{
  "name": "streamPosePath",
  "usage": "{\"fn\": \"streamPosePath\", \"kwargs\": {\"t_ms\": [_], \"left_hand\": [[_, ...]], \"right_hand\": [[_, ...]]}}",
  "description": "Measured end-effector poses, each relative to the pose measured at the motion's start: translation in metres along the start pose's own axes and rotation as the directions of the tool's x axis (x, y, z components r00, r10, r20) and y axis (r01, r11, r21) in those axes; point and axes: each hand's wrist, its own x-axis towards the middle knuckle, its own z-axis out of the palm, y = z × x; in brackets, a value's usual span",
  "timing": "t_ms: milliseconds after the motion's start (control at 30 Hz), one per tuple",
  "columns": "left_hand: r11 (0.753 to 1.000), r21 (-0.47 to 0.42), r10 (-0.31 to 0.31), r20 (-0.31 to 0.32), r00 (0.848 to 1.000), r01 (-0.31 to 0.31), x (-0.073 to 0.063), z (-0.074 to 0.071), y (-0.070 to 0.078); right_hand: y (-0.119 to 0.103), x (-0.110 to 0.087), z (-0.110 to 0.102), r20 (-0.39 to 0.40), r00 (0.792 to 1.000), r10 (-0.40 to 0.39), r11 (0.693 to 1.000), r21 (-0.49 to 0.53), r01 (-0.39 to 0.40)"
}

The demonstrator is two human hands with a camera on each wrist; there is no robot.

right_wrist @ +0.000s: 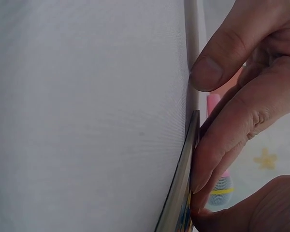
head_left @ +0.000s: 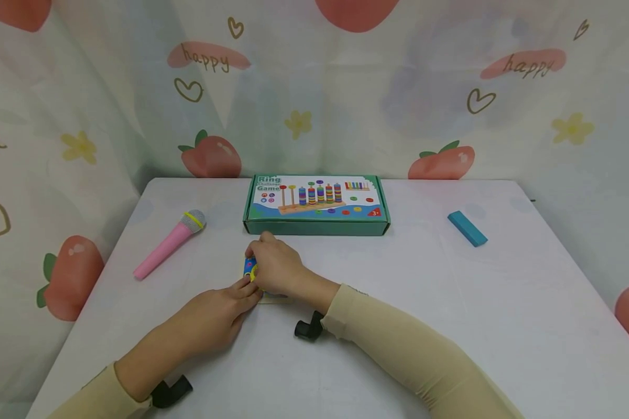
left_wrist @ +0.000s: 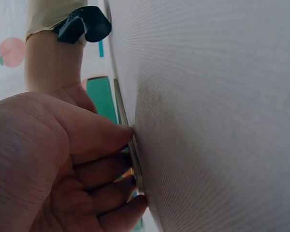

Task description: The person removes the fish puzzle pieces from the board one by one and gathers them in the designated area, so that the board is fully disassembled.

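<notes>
Thin board (head_left: 248,266), colourful, pale-edged, left hand (head_left: 217,317) fingers straight against it, right hand (head_left: 278,266) finger grip unclear

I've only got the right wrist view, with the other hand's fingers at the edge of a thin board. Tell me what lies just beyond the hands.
Observer: A green box printed "Ring Challenge Game", lying on the table beyond the right hand.
Operator: Now report what's over on the right of the table.
Observer: A blue block, lying apart from everything else.
Operator: Tell me how much of the board's face shows from above.
Observer: Little: in the head view, the right hand covers much of the board, leaving a blue and yellow part in sight at its fingers.
</notes>
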Motion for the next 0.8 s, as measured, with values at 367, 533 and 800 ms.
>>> {"fn": "streamPosePath", "kwargs": {"t_ms": [367,533,800], "left_hand": [[1.0,-0.003,-0.009,0.007,1.0,0.009,0.0006,-0.0001,-0.0001],[1.0,0.005,-0.003,-0.005,1.0,0.003,0.0,0.0003,-0.0005],[1.0,-0.006,-0.007,0.005,1.0,0.007,-0.0002,-0.0007,-0.0001]], "right_hand": [[0.0006,0.0011,0.001,0.003,1.0,0.01,1.0,0.009,-0.01],[0.0013,0.0014,0.0016,0.004,1.0,0.009,1.0,0.014,-0.01],[0.0019,0.0014,0.002,0.0,1.0,0.009,1.0,0.022,-0.009]]}}
